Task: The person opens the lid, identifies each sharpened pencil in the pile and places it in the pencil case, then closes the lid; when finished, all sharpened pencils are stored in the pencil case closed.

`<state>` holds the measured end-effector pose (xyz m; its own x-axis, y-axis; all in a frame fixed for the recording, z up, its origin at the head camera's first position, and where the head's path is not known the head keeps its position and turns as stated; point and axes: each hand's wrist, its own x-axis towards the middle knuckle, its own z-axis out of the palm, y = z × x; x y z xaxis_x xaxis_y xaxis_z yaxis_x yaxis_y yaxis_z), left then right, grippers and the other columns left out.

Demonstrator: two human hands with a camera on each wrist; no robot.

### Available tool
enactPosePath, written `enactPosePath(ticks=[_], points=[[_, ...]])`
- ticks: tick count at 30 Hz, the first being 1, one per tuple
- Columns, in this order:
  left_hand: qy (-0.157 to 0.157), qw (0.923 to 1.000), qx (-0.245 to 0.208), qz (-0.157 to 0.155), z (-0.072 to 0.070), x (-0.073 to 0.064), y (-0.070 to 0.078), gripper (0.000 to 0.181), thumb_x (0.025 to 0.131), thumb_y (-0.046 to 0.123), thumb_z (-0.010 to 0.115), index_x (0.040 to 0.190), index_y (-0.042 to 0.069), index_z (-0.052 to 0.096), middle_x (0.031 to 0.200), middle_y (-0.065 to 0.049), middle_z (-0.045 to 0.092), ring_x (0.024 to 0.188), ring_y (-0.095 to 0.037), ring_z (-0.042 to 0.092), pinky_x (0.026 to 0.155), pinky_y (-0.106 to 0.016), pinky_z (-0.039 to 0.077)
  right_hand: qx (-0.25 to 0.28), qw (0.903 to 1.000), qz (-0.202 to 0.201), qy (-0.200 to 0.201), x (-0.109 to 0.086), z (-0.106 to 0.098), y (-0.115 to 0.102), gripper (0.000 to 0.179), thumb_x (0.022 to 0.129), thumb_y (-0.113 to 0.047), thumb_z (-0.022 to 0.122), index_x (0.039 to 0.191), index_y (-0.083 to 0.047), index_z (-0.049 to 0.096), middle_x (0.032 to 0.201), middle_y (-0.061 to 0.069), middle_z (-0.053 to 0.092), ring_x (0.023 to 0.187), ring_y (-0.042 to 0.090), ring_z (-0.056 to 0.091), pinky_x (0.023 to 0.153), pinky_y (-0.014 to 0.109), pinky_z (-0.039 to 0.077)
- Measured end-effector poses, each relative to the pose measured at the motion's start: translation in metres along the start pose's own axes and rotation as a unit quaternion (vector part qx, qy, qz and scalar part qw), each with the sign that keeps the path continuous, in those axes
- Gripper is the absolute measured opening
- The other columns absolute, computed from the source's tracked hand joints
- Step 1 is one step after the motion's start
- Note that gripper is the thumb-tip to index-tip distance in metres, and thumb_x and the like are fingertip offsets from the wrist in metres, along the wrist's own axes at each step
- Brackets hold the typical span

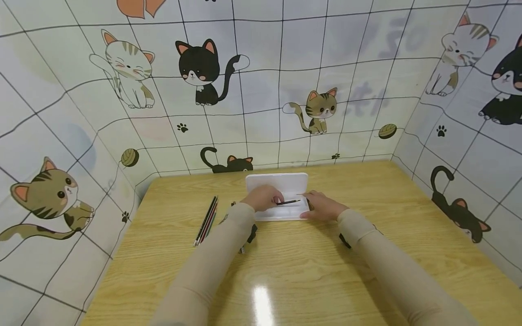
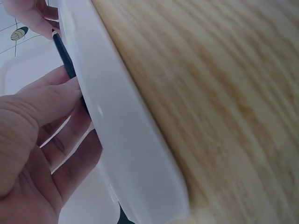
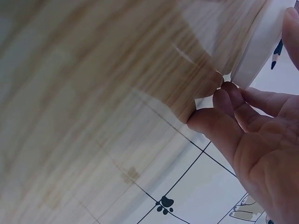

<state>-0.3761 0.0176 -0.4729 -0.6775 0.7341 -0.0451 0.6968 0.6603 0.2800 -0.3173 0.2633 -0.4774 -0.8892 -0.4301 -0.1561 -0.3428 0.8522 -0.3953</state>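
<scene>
A white pencil case (image 1: 277,181) lies open near the back of the table, its lid raised toward the wall. My left hand (image 1: 261,198) is over its left part and pinches a dark pencil (image 1: 290,202) between thumb and fingers. In the left wrist view the pencil (image 2: 63,53) lies along the inside of the case's front wall (image 2: 135,163), sharpened tip pointing away from the hand. My right hand (image 1: 324,207) grips the case's right end. The right wrist view shows its curled fingers (image 3: 229,95) at the case's corner, with the pencil tip (image 3: 274,63) close by.
Several pencils (image 1: 207,222) lie side by side on the wooden table (image 1: 310,280), left of the case. Something thin is partly hidden beneath the left forearm, its end (image 1: 242,249) showing. Cat-patterned walls (image 1: 265,127) stand behind the table and at both sides.
</scene>
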Motion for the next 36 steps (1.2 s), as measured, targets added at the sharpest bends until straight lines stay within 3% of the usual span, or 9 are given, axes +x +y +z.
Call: enactPosePath(ticks=[13, 18, 22, 27, 31, 36], points=[[-0.047, 0.9986, 0.009, -0.024, -0.007, -0.002, 0.004, 0.024, 0.098, 0.006, 0.066, 0.114, 0.019, 0.078, 0.101, 0.004, 0.07, 0.092, -0.01, 0.057, 0.089, -0.024, 0.047, -0.006, 0.9999, 0.001, -0.009, 0.003, -0.004, -0.005, 0.082, 0.095, -0.041, 0.071, 0.152, 0.007, 0.037, 0.145, 0.028, 0.045, 0.133, 0.042, 0.043, 0.111, 0.056, 0.037], [-0.05, 0.998, -0.016, -0.035, -0.011, -0.005, 0.005, 0.02, 0.099, 0.008, 0.066, 0.108, 0.019, 0.079, 0.096, 0.004, 0.068, 0.088, -0.012, 0.056, 0.086, -0.025, 0.047, -0.011, 0.9998, -0.004, -0.013, 0.004, -0.005, -0.006, 0.083, 0.095, -0.043, 0.071, 0.152, 0.008, 0.036, 0.143, 0.029, 0.045, 0.132, 0.043, 0.043, 0.109, 0.056, 0.038], [-0.042, 0.9978, -0.03, -0.043, -0.012, -0.007, 0.003, 0.017, 0.098, 0.011, 0.067, 0.104, 0.021, 0.079, 0.096, 0.005, 0.068, 0.087, -0.011, 0.056, 0.084, -0.026, 0.047, -0.009, 0.9999, -0.006, -0.011, 0.004, -0.006, -0.006, 0.083, 0.095, -0.042, 0.071, 0.151, 0.008, 0.037, 0.142, 0.029, 0.045, 0.131, 0.043, 0.044, 0.109, 0.056, 0.038], [-0.022, 0.9995, -0.008, -0.02, -0.01, -0.011, -0.006, 0.016, 0.098, 0.011, 0.069, 0.108, 0.019, 0.077, 0.098, 0.005, 0.069, 0.09, -0.011, 0.058, 0.087, -0.027, 0.048, -0.001, 0.9999, -0.008, -0.011, 0.002, -0.005, -0.006, 0.081, 0.096, -0.04, 0.071, 0.151, 0.008, 0.036, 0.142, 0.03, 0.044, 0.131, 0.044, 0.043, 0.109, 0.058, 0.037], [-0.001, 1.0, 0.001, 0.005, -0.011, -0.021, -0.016, 0.015, 0.097, 0.015, 0.07, 0.111, 0.017, 0.076, 0.097, 0.004, 0.07, 0.09, -0.011, 0.06, 0.086, -0.028, 0.049, 0.005, 0.9999, -0.006, -0.01, 0.0, -0.004, -0.004, 0.082, 0.096, -0.039, 0.071, 0.152, 0.009, 0.034, 0.145, 0.03, 0.042, 0.133, 0.045, 0.041, 0.11, 0.058, 0.036], [0.011, 0.9996, -0.025, 0.002, -0.015, -0.038, -0.029, 0.017, 0.099, 0.019, 0.068, 0.115, 0.016, 0.074, 0.1, 0.005, 0.07, 0.089, -0.01, 0.061, 0.084, -0.029, 0.05, 0.0, 0.9999, -0.003, -0.012, -0.002, -0.003, -0.005, 0.082, 0.097, -0.038, 0.07, 0.153, 0.01, 0.032, 0.146, 0.032, 0.04, 0.135, 0.046, 0.039, 0.111, 0.059, 0.035]])
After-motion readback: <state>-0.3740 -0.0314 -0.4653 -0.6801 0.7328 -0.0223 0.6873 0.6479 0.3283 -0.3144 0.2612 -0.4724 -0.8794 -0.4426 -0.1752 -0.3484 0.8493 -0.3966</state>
